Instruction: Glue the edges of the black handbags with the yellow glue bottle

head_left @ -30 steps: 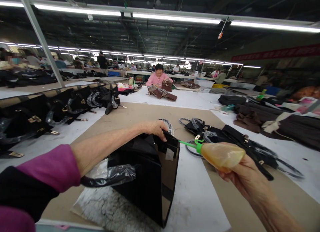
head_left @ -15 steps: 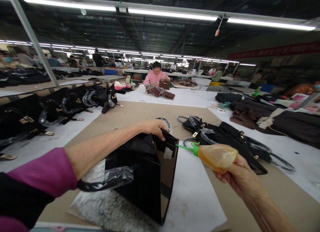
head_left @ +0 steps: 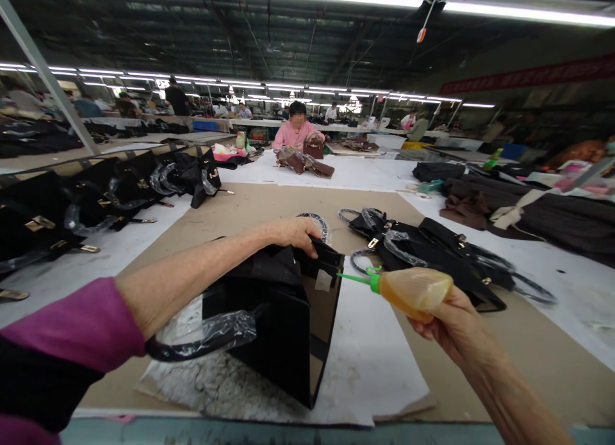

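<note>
A black handbag [head_left: 269, 317] lies on its side before me, its open end facing right. My left hand [head_left: 302, 235] grips the upper edge of that opening, fingers bent over the rim. One plastic-wrapped handle [head_left: 206, 336] curves out on the near side, below my forearm. My right hand [head_left: 444, 317] is closed around a squeeze bottle [head_left: 416, 291] of amber liquid with a green nozzle. The nozzle tip points left, right at the bag's opening edge; whether it touches cannot be told. A pale patch [head_left: 323, 280] shows inside the bag.
Finished-looking black handbags [head_left: 115, 189] stand in a row at left. More black bags [head_left: 423, 253] lie flat at right, near dark cloth [head_left: 538, 208]. Across the table a person in pink [head_left: 295, 134] handles brown bags [head_left: 305, 162]. A stained paper sheet [head_left: 375, 368] lies under my bag.
The camera view has tilted down slightly, so the scene sits higher. Both hands keep their holds, and the bottle's nozzle remains by the bag's edge.
</note>
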A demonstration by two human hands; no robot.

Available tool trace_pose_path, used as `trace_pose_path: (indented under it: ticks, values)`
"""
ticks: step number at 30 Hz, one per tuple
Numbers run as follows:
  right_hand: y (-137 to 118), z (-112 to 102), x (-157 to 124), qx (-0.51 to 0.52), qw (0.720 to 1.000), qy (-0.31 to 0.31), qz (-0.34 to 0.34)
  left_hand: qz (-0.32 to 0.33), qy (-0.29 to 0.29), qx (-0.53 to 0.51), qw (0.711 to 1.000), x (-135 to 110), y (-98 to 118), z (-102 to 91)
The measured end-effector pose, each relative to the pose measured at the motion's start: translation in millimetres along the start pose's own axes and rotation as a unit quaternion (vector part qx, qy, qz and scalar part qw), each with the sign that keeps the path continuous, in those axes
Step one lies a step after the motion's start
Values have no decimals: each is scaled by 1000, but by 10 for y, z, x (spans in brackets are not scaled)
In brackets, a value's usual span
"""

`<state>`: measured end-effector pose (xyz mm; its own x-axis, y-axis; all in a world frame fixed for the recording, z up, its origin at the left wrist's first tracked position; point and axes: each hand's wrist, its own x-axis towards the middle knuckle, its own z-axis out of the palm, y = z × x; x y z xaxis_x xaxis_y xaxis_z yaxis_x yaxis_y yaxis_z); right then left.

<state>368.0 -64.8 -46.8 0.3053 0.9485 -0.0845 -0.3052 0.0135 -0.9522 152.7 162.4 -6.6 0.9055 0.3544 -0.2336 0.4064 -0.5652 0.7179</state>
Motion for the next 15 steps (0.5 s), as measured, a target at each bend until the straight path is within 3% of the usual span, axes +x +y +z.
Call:
trace_pose_path:
  ticks: [15]
  values:
    - [390,-95,-220,-3,998,10,69,18,12,37,999,26,30,62]
